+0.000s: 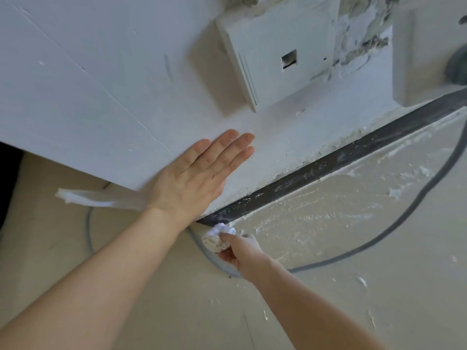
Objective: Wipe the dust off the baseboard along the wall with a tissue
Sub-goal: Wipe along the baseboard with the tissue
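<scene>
A dark baseboard (336,161) runs along the foot of the white wall (88,97), from lower centre up to the right, speckled with white dust. My right hand (240,251) grips a crumpled white tissue (218,237), partly soiled, and holds it against the baseboard's near left end. My left hand (199,173) lies flat on the wall just above that end, fingers straight and together.
A grey cable (394,223) loops over the dusty beige floor to the right and curves under my right hand. A white wall box (280,49) with a square hole protrudes above. A white strip (83,198) sticks out below the wall at left.
</scene>
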`<state>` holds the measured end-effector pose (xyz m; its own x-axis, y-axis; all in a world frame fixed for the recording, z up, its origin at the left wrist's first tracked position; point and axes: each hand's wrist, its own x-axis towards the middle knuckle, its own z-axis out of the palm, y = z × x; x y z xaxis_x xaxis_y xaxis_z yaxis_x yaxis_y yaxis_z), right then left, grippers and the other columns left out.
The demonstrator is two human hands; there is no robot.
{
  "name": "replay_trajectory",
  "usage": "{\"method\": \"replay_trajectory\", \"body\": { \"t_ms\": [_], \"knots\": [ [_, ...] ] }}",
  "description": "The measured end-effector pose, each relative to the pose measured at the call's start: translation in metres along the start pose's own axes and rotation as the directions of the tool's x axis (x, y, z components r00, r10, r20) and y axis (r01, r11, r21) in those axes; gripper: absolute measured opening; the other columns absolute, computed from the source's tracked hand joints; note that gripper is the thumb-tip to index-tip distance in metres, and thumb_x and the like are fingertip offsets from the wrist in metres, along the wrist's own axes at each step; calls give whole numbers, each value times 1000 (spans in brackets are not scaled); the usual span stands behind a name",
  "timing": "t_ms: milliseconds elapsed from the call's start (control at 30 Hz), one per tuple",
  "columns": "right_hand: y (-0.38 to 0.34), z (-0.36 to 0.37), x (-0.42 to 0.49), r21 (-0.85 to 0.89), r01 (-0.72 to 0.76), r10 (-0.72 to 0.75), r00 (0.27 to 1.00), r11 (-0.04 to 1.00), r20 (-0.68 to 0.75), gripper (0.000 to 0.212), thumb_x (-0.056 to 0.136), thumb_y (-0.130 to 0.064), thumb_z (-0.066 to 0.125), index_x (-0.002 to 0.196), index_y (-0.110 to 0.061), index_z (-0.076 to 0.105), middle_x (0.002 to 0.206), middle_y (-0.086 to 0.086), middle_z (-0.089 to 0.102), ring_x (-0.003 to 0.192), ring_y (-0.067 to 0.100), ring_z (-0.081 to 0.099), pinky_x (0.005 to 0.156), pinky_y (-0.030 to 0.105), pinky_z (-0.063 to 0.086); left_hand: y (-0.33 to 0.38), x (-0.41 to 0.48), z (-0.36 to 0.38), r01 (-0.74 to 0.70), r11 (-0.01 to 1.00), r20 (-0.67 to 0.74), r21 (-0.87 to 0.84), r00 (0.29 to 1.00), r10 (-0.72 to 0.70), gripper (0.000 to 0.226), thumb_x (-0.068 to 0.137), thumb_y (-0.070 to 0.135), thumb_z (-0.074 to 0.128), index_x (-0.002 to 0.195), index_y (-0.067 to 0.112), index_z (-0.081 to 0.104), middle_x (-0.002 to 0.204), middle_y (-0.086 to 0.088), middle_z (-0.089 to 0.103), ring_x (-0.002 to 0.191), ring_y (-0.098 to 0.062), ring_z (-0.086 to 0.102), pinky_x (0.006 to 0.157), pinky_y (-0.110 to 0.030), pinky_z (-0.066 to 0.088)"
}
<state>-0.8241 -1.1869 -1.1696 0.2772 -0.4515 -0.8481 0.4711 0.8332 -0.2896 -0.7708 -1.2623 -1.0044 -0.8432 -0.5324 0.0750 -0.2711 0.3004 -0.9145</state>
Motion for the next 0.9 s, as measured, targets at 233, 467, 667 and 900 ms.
{"method": "replay_trajectory", "body": {
  "t_ms": [233,467,667,900],
  "knots": [
    [-28,14,0,406,-84,87,996,910,11,35,95,-2,43,128,9,44,95,22,59,73,30,60,89,40,55,2,1,0,14,1000,-17,15,1000,-13,71,94,41,34,151,22,-3,154,-5,-24,141,-26,-24,113,-36,-8],
    [-53,-43,-15,544,73,-63,997,836,-36,36,86,5,49,121,11,53,114,31,63,96,37,69,77,38,60,2,2,2,14,1000,-48,-27,999,-15,71,91,35,39,152,23,2,156,-2,-19,143,-23,-20,114,-35,-5],
    [-24,-33,-36,405,-22,31,999,914,-14,29,90,-8,54,116,3,56,102,24,65,70,29,67,61,35,61,0,-1,5,-44,999,-56,10,997,44,76,89,37,44,152,23,2,157,-2,-16,143,-24,-16,114,-35,-2],
    [-23,26,-22,374,-100,43,987,922,157,17,92,1,47,104,4,58,83,19,70,66,24,69,65,33,61,1,-1,4,-45,998,-25,45,999,46,82,87,40,46,151,23,-2,155,-4,-21,141,-27,-22,113,-36,-6]
  ]
}}
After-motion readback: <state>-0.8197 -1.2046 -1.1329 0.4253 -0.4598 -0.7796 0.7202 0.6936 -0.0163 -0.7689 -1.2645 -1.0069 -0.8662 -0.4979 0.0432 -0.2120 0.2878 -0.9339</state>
